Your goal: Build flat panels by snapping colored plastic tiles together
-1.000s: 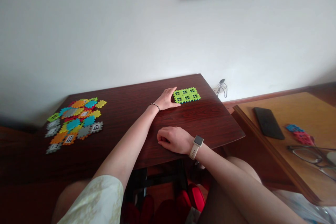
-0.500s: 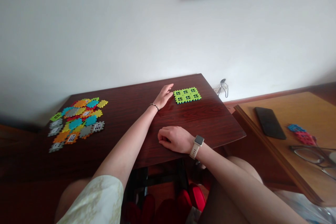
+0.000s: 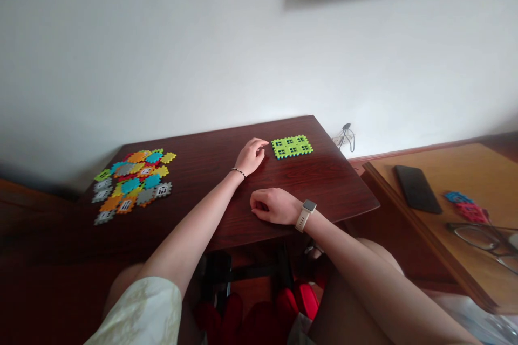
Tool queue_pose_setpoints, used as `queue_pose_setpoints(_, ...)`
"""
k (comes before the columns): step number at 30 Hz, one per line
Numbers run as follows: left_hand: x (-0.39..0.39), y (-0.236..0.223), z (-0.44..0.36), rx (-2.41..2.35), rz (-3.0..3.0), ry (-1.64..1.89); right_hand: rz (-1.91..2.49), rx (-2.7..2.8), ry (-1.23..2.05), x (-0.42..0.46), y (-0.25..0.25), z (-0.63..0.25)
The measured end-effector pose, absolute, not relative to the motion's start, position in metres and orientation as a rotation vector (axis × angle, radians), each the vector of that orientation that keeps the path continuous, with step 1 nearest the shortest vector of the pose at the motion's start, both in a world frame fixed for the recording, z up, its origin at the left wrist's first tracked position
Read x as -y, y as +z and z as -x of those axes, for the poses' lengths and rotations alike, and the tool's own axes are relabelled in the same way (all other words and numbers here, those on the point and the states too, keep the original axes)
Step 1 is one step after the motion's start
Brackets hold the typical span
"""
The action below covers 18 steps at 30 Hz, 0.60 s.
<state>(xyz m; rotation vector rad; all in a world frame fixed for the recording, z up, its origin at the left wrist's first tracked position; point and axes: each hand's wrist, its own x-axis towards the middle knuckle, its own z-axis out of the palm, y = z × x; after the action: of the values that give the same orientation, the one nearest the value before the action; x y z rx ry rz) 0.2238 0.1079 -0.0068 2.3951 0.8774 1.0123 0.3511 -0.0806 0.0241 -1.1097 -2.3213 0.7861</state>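
Your left hand (image 3: 251, 156) rests empty, fingers loosely curled, just beside the green joined puzzle tiles (image 3: 292, 146); your right hand (image 3: 274, 206) lies half-closed, empty, on the dark wood table (image 3: 324, 194)

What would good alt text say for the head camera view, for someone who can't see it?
Two bare hands rest on a dark wooden table: the left hand lies just beside a green interlocking plastic panel with window-shaped holes, and the right hand, wearing a smartwatch, lies nearer the table's edge. A heap of multicoloured interlocking pieces lies further left.
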Motion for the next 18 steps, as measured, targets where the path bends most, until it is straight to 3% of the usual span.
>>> queue_pose_setpoints(18,0.005,0.017,-0.07,-0.978,-2.606,0.786,1.237,2.231,0.709,0.077,0.027,-0.349)
